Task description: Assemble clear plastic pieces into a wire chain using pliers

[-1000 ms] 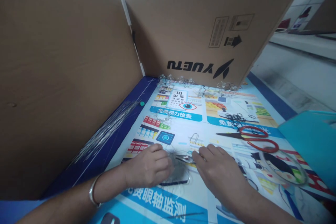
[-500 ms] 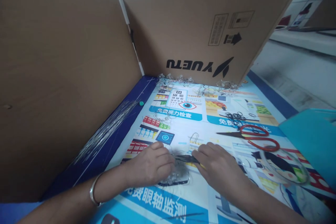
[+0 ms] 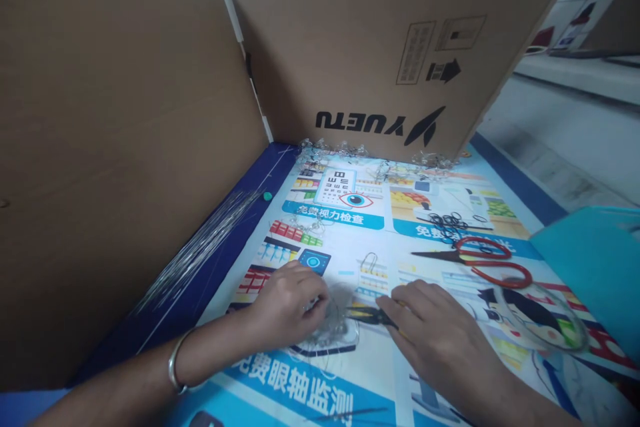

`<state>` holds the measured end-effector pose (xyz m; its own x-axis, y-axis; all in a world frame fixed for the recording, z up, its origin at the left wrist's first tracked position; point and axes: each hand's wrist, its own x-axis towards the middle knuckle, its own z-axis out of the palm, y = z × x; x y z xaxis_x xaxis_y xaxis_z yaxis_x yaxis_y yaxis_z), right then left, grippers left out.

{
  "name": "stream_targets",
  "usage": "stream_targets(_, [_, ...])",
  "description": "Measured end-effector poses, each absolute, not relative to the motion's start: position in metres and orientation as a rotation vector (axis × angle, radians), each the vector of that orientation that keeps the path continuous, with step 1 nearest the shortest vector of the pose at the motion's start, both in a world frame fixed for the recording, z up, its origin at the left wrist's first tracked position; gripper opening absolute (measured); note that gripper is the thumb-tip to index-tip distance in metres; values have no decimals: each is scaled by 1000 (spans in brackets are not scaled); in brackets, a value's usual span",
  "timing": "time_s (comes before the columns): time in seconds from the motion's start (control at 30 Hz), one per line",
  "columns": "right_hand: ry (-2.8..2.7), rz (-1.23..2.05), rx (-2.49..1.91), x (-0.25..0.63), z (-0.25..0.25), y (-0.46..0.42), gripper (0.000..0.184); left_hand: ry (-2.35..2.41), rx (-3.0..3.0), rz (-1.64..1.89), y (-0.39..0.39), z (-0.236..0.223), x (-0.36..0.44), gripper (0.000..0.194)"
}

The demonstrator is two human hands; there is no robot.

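Though half-hidden — pliers (image 3: 371, 315) in right hand (image 3: 431, 325)

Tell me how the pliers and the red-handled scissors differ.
The pliers are in the right hand, while the scissors lie on the printed sheet, untouched. The scissors show two wide red loops; the pliers' handles are mostly hidden by the hand, with some yellow showing. The scissors lie farther from the person than the pliers. Both have dark working ends pointing towards picture left.
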<state>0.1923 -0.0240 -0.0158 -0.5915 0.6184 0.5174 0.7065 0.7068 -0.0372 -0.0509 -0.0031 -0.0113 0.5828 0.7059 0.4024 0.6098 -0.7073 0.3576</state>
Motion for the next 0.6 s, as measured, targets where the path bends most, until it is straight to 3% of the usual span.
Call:
stream_targets(0.23, [-2507,-428,-1061,178,-20,-23,19,1423,2359,490,5,7,-39,9])
stream_targets(0.6, [-2591,-486,-1204,180,-29,-15,23,1013,2527,425,28,10,-34,9])
